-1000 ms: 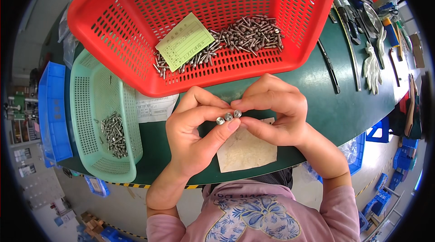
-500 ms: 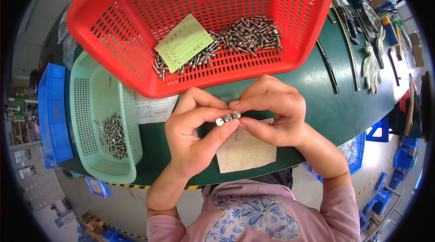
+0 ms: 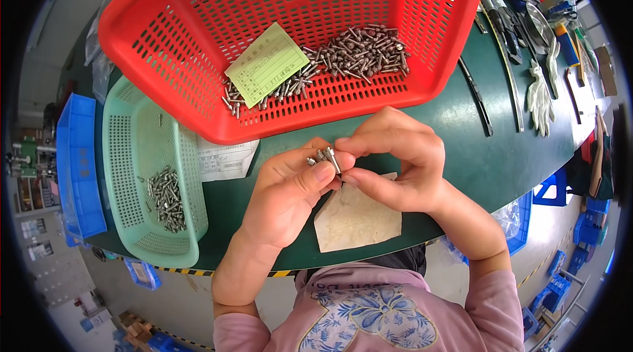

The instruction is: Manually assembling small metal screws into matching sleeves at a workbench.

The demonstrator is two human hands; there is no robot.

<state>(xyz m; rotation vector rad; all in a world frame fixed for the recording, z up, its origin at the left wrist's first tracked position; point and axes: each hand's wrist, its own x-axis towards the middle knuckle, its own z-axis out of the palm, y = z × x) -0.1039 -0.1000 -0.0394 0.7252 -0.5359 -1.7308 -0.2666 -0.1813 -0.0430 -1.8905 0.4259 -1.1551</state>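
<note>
Several small shiny metal pins point(image 3: 324, 155) with thicker heads lie side by side in my left hand point(image 3: 290, 184), pressed between thumb and curled fingers. Close against them, my right hand point(image 3: 402, 161) pinches the rightmost pin with thumb and forefinger at its two ends. Both hands are over the green table, just in front of a red basket point(image 3: 310, 118) that holds a heap of like pins point(image 3: 362, 52). A pale green basket point(image 3: 191, 187) at the left holds a smaller pile of pins point(image 3: 166, 199).
A yellow-green card point(image 3: 267, 65) lies on the red basket's pins. Under my hands is a stained beige sheet point(image 3: 359, 223); a printed paper point(image 3: 227, 159) sticks out by the baskets. White gloves point(image 3: 541, 101) and long tools lie at the right. A blue bin point(image 3: 80, 164) stands far left.
My left hand has turned, and the pins have swung from end-on to side-on. The left fingers now curl behind them. My right hand has barely moved.
</note>
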